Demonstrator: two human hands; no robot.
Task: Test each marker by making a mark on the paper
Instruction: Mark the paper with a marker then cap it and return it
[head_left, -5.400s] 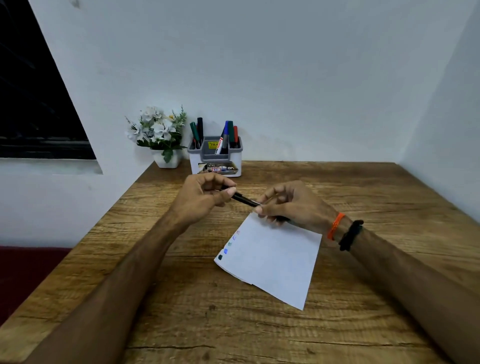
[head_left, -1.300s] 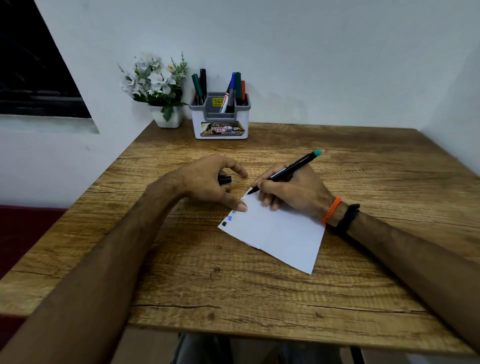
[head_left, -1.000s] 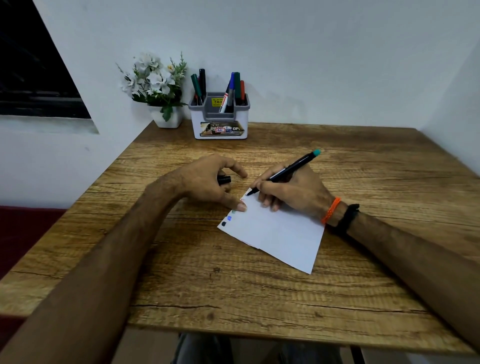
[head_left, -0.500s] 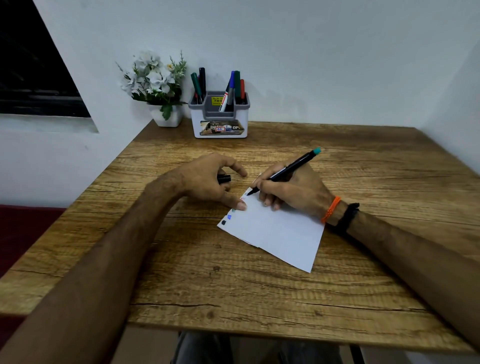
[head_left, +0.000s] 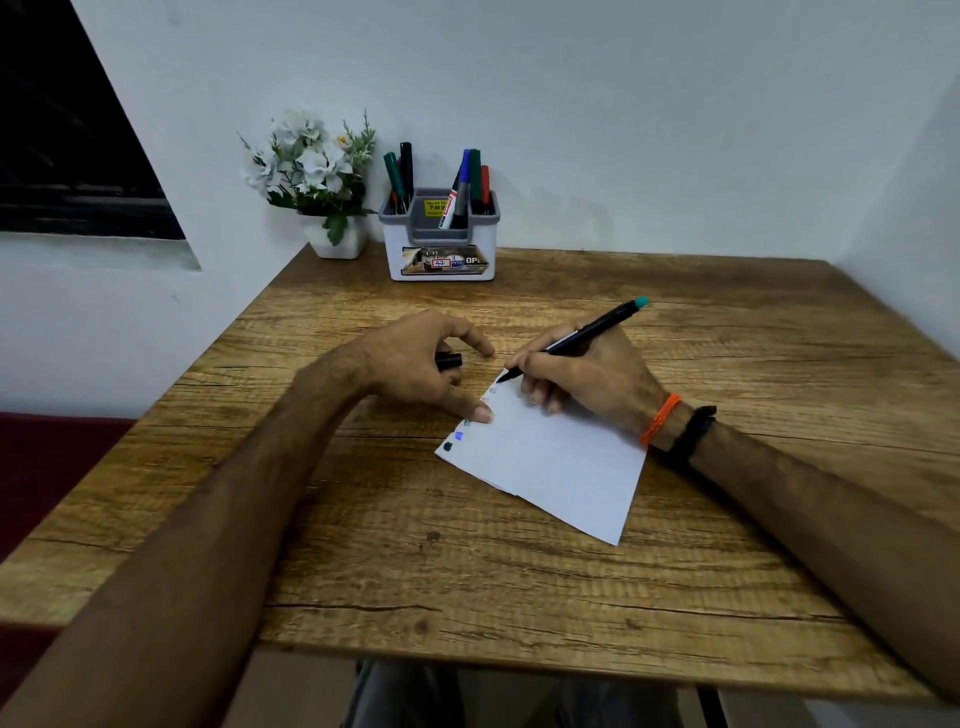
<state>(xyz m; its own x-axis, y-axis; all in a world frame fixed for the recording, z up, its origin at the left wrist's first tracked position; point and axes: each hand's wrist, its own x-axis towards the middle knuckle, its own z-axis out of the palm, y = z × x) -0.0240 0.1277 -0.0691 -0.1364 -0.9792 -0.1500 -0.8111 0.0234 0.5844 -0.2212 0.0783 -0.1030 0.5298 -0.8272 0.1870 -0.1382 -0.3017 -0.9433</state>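
Note:
A white sheet of paper lies on the wooden table, with small coloured marks along its left edge. My right hand grips a black marker with a teal end, its tip touching the paper's far corner. My left hand holds the marker's black cap in its curled fingers, and its thumb presses the paper's left edge. Several more markers stand in a white and grey holder at the back of the table.
A white pot of artificial white flowers stands left of the holder against the wall. White walls close the table at the back and right. A dark window is at the left. My knees show under the table's front edge.
Five seconds ago both hands held the marker together above the paper. Since then the cap came off and the tip went down to the paper. Over the last second the hands have hardly moved.

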